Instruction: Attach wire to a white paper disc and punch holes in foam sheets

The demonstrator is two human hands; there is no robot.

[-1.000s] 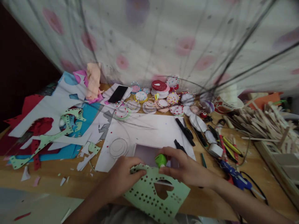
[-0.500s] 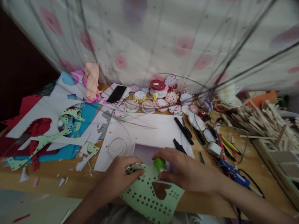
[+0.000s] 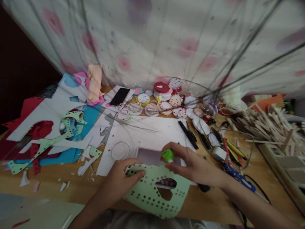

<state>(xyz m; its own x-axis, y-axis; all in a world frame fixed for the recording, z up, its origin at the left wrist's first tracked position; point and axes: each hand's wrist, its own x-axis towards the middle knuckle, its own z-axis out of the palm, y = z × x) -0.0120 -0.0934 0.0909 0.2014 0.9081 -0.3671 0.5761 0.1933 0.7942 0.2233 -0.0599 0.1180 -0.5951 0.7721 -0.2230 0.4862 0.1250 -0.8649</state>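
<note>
My left hand (image 3: 127, 178) pinches the upper left edge of a pale green craft sheet (image 3: 145, 198). Rows of small punched holes run across the sheet, with a bigger cut-out in its right half. In my right hand (image 3: 190, 163) is a small green craft punch (image 3: 168, 155), gripped between thumb and fingers just above the sheet's upper edge. Behind the hands lies a shallow pale box (image 3: 147, 156), partly covered by the sheet. Through the cut-out, part of something with round dark shapes shows; I cannot make out what it is.
White paper (image 3: 150, 130) lies under black pens (image 3: 188, 133). Decorated paper discs (image 3: 164, 106) line the back beside a phone (image 3: 120, 96). Coloured scraps (image 3: 69, 127) cover the left. At right are a blue glue gun (image 3: 239, 178), yellow-handled pliers (image 3: 234, 149) and wooden sticks (image 3: 267, 121).
My right hand and the green punch have moved up and right, off the sheet's cut-out. More of the cut-out shows. My left hand keeps its hold on the sheet.
</note>
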